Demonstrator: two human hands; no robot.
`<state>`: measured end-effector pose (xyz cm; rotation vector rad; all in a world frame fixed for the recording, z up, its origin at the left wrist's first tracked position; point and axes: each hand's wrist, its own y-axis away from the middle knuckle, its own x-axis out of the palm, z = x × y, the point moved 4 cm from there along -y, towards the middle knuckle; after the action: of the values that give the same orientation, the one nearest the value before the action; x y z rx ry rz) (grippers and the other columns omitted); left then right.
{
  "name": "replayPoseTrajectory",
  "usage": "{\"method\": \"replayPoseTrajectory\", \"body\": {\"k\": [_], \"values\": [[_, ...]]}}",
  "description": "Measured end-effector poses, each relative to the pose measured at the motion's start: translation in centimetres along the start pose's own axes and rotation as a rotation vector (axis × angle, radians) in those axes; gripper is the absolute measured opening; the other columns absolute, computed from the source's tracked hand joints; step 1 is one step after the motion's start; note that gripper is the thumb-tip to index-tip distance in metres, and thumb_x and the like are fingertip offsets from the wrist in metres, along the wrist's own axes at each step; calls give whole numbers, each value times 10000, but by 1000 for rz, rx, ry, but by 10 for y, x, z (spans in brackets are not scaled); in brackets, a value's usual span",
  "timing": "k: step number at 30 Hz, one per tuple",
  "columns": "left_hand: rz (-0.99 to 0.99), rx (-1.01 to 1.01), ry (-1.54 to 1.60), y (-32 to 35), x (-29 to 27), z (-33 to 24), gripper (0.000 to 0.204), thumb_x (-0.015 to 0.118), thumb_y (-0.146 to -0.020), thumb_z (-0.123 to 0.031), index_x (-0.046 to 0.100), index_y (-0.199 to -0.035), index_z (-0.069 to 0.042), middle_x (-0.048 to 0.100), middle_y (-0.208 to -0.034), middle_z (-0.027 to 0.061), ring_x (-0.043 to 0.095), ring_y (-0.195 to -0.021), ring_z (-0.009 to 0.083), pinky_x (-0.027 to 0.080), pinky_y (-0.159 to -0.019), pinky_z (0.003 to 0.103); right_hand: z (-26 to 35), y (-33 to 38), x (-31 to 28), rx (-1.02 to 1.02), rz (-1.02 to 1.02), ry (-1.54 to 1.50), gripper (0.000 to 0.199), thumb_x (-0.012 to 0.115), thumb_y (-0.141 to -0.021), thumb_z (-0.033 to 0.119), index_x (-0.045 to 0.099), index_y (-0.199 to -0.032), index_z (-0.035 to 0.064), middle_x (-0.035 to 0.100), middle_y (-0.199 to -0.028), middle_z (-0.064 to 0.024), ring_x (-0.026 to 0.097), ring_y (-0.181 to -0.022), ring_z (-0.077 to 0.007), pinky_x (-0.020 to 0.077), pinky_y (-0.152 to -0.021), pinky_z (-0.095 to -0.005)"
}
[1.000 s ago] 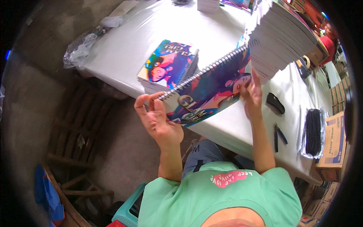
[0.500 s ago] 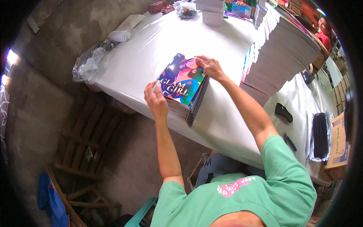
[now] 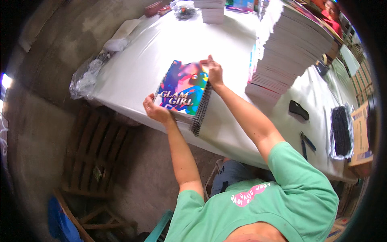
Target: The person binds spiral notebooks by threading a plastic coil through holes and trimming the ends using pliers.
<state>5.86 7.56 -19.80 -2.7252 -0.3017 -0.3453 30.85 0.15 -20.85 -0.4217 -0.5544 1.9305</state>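
A spiral notebook (image 3: 182, 86) with a colourful illustrated cover lies on top of a small stack near the table's front edge. Black coil binding runs down its left side, and more coils (image 3: 200, 109) stick out along the stack's right side. My left hand (image 3: 158, 111) is closed around the near left corner, fingers bent against the side. At the far right corner is my right hand (image 3: 213, 72), its fingers stretched and apart, beside the cover's edge. Whether its fingertips press on the notebook is hard to tell.
A tall stack of books (image 3: 284, 48) rises to the right. Beyond it lie a black object (image 3: 298, 110), pliers (image 3: 307, 144), a bundle of black coils (image 3: 341, 131) and a cardboard box (image 3: 360, 133). Clear plastic (image 3: 86, 76) hangs off the left edge. A person in red (image 3: 331, 18) is far right.
The view has shifted slightly, so the table appears further left. My right hand's fingers have lifted off the cover's far corner and straightened. My left hand stays at the near left corner, turned flatter.
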Motion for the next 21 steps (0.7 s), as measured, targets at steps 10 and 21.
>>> {"method": "replayPoseTrajectory", "body": {"k": [10, 21], "values": [[164, 491, 34, 33, 27, -155, 244, 568, -867, -107, 581, -1069, 28, 573, -1105, 134, 547, -1022, 263, 438, -913, 372, 282, -17, -224, -787, -16, 119, 216, 581, -884, 133, 599, -1080, 42, 630, -1031, -88, 589, -915, -159, 466, -794, -290], [899, 536, 219, 153, 247, -248, 498, 600, -702, -148, 593, -1198, -108, 513, -1286, 200, 445, -1240, 310, 344, -1026, 359, 276, -123, -346, 473, 113, 396, 442, 486, -922, 304, 455, -1255, 16, 511, -1251, -175, 568, -1024, -293, 476, -840, -395]]}}
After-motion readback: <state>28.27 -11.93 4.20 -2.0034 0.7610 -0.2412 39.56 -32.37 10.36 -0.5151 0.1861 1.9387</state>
